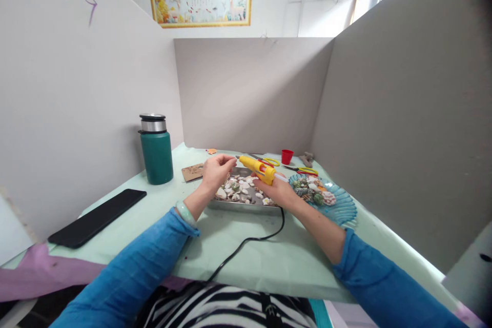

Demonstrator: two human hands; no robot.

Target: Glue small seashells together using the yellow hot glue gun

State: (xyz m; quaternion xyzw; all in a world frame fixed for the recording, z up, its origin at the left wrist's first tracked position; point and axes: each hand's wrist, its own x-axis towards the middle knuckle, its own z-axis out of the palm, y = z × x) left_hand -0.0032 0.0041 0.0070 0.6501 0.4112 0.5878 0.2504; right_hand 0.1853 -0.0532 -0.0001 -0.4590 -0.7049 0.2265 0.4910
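Observation:
In my right hand is a yellow hot glue gun, its nozzle pointing left and a clear glue stick coming out of its back end. Close to the nozzle tip, the thumb and fingers of my left hand are pinched together; whatever small piece they hold is too small to make out. Beneath both hands lies a metal tray with white and grey shells spread over it. A black cord runs from the glue gun's side toward my lap.
To the right sits a blue glass plate heaped with shells. Behind are a red cup and scissors. A brown board lies left of the tray. Further left are a green bottle and a black phone-like slab. Grey partitions enclose the table.

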